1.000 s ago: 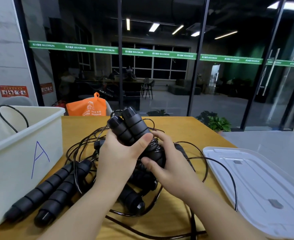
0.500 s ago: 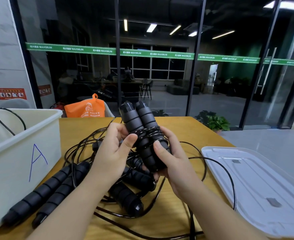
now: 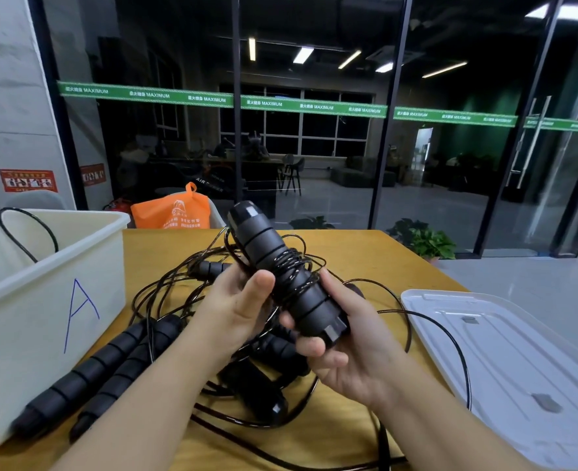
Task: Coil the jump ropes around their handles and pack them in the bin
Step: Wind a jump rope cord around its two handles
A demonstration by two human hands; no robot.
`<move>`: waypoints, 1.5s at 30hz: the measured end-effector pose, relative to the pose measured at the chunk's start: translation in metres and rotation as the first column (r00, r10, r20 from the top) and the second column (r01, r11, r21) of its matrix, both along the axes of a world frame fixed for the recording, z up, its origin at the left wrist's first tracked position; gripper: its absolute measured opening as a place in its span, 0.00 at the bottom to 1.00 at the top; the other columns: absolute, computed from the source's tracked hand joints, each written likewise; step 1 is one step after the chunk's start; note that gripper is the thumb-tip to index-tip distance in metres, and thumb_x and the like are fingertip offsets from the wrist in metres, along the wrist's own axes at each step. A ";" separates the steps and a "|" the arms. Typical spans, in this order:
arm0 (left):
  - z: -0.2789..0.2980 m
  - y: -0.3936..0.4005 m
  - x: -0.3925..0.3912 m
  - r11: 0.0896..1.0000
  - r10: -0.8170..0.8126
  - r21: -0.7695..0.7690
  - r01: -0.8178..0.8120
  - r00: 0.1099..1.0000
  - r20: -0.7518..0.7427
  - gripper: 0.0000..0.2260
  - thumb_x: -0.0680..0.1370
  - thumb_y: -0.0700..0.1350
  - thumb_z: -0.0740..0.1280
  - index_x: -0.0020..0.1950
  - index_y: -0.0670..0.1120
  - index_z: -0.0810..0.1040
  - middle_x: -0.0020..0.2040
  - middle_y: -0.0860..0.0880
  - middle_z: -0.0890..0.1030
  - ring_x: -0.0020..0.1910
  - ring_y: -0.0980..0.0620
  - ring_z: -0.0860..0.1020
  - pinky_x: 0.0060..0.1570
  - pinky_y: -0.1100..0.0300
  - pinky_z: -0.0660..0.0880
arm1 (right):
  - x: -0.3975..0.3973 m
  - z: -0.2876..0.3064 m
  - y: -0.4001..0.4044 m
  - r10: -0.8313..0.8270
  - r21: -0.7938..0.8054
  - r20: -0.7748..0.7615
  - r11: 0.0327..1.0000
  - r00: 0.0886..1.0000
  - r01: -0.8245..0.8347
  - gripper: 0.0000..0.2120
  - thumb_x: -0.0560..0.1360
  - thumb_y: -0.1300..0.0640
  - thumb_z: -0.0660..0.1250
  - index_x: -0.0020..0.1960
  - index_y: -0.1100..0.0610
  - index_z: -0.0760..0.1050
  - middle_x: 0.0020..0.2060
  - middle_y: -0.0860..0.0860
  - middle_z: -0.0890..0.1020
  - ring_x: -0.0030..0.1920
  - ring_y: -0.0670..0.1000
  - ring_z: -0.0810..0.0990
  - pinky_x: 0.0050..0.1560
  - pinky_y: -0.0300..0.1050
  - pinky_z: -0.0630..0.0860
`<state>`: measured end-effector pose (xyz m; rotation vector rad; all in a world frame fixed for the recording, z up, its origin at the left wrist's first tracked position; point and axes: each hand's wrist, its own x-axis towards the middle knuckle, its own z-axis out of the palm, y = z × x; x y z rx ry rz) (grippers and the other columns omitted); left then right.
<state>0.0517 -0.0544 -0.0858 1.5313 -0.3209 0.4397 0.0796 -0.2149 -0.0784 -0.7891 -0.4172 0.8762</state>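
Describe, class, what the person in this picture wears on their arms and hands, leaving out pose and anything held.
Nothing is worn that the head view shows. The left hand and right hand are bare, with no gloves, rings or markings visible. Both forearms are bare down to the frame's lower edge: no sleeves, watch or wristband in view. Fingernails look short and unpainted.

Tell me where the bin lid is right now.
In the head view, the white lid lies flat at the table's right edge, right of the right hand.
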 end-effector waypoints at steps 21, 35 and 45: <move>0.002 -0.010 0.008 0.950 0.313 0.032 -0.311 0.945 -0.098 0.24 0.60 0.68 0.72 0.48 0.54 0.79 0.43 0.57 0.85 0.47 0.56 0.82 0.51 0.54 0.77 | -0.002 -0.010 0.002 -0.095 -0.182 0.924 0.741 0.369 0.646 0.35 0.73 0.53 0.71 0.64 0.22 0.56 0.54 0.35 0.77 0.52 0.41 0.81 0.55 0.46 0.80; 0.018 -0.008 -0.010 0.731 0.430 0.481 -0.484 0.874 0.225 0.19 0.64 0.68 0.61 0.43 0.56 0.74 0.31 0.54 0.79 0.37 0.65 0.77 0.34 0.73 0.68 | 0.008 0.004 -0.007 -0.236 -0.168 0.700 0.863 0.674 0.477 0.31 0.59 0.64 0.62 0.60 0.47 0.74 0.37 0.58 0.80 0.30 0.60 0.78 0.27 0.46 0.74; 0.019 -0.008 -0.012 0.892 0.234 0.353 -0.281 0.957 0.172 0.11 0.72 0.61 0.63 0.54 0.65 0.73 0.37 0.60 0.82 0.38 0.65 0.80 0.40 0.74 0.69 | 0.016 -0.001 -0.014 -0.143 -0.020 0.381 0.986 0.913 0.163 0.27 0.59 0.61 0.65 0.59 0.61 0.72 0.42 0.63 0.80 0.26 0.56 0.74 0.22 0.39 0.69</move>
